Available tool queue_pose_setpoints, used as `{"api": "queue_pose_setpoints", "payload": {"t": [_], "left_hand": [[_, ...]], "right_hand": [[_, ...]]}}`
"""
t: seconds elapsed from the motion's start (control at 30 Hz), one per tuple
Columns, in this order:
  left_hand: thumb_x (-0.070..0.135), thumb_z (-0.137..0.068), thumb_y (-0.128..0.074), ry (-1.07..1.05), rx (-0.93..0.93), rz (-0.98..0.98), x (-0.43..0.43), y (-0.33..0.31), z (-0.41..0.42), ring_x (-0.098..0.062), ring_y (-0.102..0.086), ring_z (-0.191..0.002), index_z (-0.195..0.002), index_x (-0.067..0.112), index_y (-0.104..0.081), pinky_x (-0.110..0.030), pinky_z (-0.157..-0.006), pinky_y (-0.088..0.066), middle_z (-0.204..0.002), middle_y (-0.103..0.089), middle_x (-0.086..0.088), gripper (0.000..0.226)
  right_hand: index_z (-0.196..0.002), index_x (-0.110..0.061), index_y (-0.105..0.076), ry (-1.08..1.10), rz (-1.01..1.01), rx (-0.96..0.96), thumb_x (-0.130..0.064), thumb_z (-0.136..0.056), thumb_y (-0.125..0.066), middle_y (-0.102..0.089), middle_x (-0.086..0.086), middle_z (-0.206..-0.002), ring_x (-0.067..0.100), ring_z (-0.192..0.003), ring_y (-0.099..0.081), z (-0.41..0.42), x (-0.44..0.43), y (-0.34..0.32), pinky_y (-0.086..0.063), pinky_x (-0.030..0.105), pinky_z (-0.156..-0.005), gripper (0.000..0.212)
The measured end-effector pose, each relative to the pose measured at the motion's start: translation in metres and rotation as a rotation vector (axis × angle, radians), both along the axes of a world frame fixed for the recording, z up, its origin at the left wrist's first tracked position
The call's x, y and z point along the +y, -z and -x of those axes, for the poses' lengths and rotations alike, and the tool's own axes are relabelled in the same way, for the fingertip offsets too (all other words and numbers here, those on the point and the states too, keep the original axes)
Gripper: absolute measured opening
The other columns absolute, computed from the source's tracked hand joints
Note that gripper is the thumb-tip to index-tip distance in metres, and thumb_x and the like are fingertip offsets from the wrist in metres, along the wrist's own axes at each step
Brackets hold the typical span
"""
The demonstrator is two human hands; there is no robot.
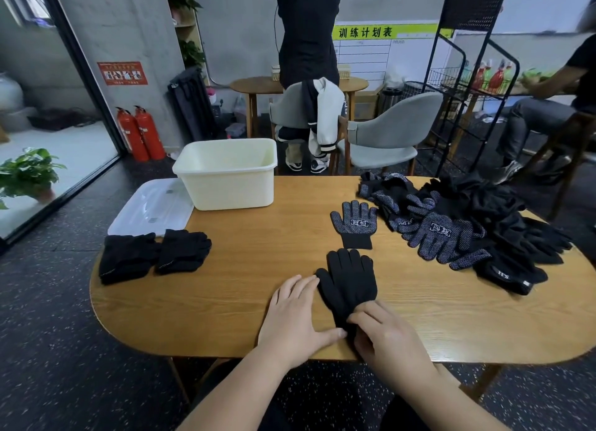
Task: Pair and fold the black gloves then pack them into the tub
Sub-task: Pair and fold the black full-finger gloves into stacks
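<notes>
A black glove (350,280) lies flat near the table's front edge, fingers pointing away from me. My right hand (385,337) pinches its cuff. My left hand (295,317) rests flat on the table beside it, thumb touching the cuff. Just beyond lies a single dotted glove (354,224), palm up. A heap of loose black gloves (467,224) covers the right side of the table. Two folded glove pairs (151,256) sit at the left. The cream tub (227,174) stands at the far left with nothing visible inside.
A clear lid (151,206) lies left of the tub, overhanging the wooden table (258,253). Behind the table are grey chairs (383,137), a black wire rack (464,85), a standing person and a seated person at the right.
</notes>
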State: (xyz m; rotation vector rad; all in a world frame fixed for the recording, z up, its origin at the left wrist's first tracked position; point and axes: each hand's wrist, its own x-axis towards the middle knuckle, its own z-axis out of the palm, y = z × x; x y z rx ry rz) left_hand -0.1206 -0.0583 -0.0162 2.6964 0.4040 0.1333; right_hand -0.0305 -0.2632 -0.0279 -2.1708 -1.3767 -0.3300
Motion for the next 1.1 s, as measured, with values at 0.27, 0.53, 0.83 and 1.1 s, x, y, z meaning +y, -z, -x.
{"api": "queue_pose_setpoints", "payload": {"t": [0.27, 0.53, 0.83, 1.1], "left_hand": [[0.1, -0.077, -0.039, 0.055, 0.009, -0.065, 0.0, 0.001, 0.003, -0.009, 0.005, -0.158, -0.159, 0.05, -0.035, -0.044, -0.131, -0.01, -0.17, -0.009, 0.02, 0.096], [0.099, -0.077, -0.043, 0.051, 0.029, -0.042, 0.001, -0.002, 0.003, -0.009, 0.008, -0.158, -0.158, 0.05, -0.038, -0.044, -0.132, -0.008, -0.171, -0.005, 0.02, 0.095], [0.098, -0.079, -0.041, -0.03, -0.068, 0.085, 0.003, -0.005, 0.003, -0.003, -0.011, -0.154, -0.147, 0.052, -0.047, -0.04, -0.128, -0.023, -0.165, -0.013, 0.028, 0.082], [0.093, -0.087, -0.036, -0.063, -0.147, 0.133, 0.005, 0.0, 0.004, 0.001, -0.015, -0.151, -0.141, 0.05, -0.049, -0.038, -0.123, -0.031, -0.16, -0.022, 0.027, 0.071]], "right_hand": [[-0.13, -0.025, -0.069, 0.106, 0.065, 0.177, -0.028, -0.105, -0.053, -0.058, -0.015, -0.136, 0.009, -0.128, -0.054, -0.027, 0.023, -0.018, -0.047, 0.022, -0.105, 0.03], [-0.157, -0.025, -0.044, 0.269, 0.376, 0.298, -0.043, -0.109, -0.048, -0.028, 0.0, -0.17, 0.024, -0.158, -0.016, -0.067, 0.056, -0.028, -0.026, 0.039, -0.127, 0.051], [-0.164, -0.028, -0.026, 0.351, 0.515, 0.177, -0.051, -0.11, -0.032, -0.012, -0.002, -0.175, 0.024, -0.162, -0.003, -0.048, 0.068, -0.028, -0.024, 0.04, -0.127, 0.058], [-0.167, -0.026, -0.011, 0.32, 0.636, 0.095, -0.068, -0.091, 0.007, 0.002, 0.003, -0.176, 0.028, -0.162, 0.005, -0.057, 0.089, -0.022, -0.006, 0.046, -0.131, 0.089]]}}
